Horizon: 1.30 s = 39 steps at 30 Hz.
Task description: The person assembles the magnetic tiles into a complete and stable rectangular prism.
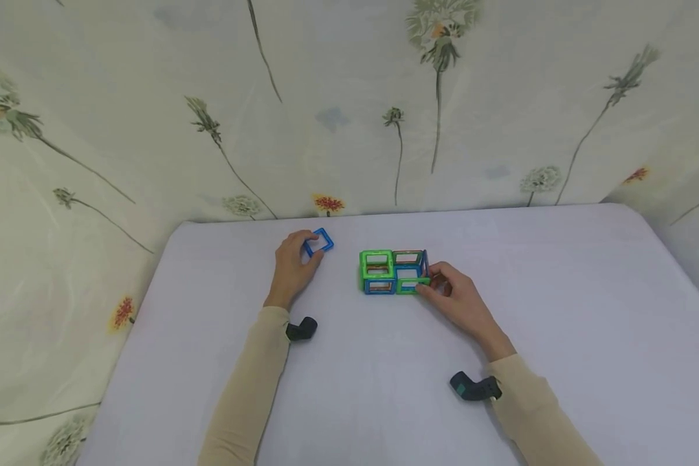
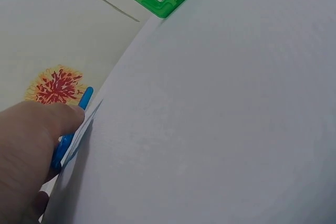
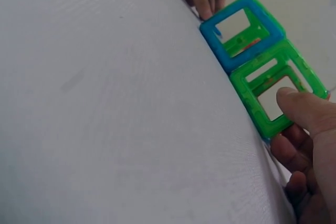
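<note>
My left hand [image 1: 294, 268] pinches a blue square magnetic tile [image 1: 330, 242], an open frame, near the back left of the table. In the left wrist view this blue tile [image 2: 64, 144] stands edge-on beside the thumb. To its right sits a structure of joined magnetic tiles [image 1: 377, 254]: a boxed left half topped by a green square, and a right half without a top. My right hand [image 1: 460, 301] grips that structure's right end, the thumb against the green front tile [image 3: 249, 98]. The other fingertips are partly hidden behind the tiles.
A white cloth covers the table [image 1: 349, 375]. Its back edge meets a hanging curtain [image 1: 349, 77] printed with dandelions. A black wrist camera [image 1: 301, 329] sits at the left cuff, another black camera [image 1: 474, 387] at the right.
</note>
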Tool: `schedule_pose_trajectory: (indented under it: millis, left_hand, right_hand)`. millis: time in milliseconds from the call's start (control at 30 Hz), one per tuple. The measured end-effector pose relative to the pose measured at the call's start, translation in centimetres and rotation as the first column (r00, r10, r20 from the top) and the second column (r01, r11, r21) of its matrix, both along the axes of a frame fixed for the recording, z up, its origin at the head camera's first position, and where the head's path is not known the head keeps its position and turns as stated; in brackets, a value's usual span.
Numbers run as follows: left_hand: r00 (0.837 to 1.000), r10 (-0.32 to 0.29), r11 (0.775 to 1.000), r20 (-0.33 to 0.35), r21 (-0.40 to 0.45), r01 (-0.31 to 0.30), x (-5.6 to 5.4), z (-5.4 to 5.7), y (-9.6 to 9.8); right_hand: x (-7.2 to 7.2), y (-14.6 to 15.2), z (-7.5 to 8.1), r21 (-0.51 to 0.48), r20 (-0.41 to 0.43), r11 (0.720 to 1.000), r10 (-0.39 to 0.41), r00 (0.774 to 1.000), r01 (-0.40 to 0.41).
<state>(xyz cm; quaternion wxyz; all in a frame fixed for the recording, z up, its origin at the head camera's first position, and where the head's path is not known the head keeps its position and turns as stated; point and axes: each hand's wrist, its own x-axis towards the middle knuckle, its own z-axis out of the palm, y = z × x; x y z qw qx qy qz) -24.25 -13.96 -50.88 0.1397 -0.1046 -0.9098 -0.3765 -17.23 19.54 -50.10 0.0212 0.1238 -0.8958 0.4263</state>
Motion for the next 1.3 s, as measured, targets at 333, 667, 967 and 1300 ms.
schedule_pose_trajectory:
  millis: [333,667,967,1300]
  left_hand:
    - [1.0,-0.003,1.0,0.015,0.021,0.003,0.2,0.2,0.2]
    - [0.999,-0.009,0.997,0.04,0.082,0.006,0.4,0.4,0.7]
    - [1.0,-0.01,0.995,-0.027,0.097,0.013,0.5,0.7,1.3]
    - [0.999,-0.035,0.994,-0.036,0.098,0.038,1.0,1.5,2.8]
  right_hand:
    - [-0.3,-0.2,0.1,-0.002,-0.009,1.0,0.003,1.0,-0.003]
    - [-0.3,-0.1,-0.2,-0.004,-0.024,1.0,-0.002,1.0,0.002]
    - [-0.4,-0.1,-0.4,-0.012,-0.033,1.0,0.003,0.999,-0.004]
    - [-0.5,-0.2,-0.5,-0.019,-0.046,1.0,-0.004,0.999,0.003]
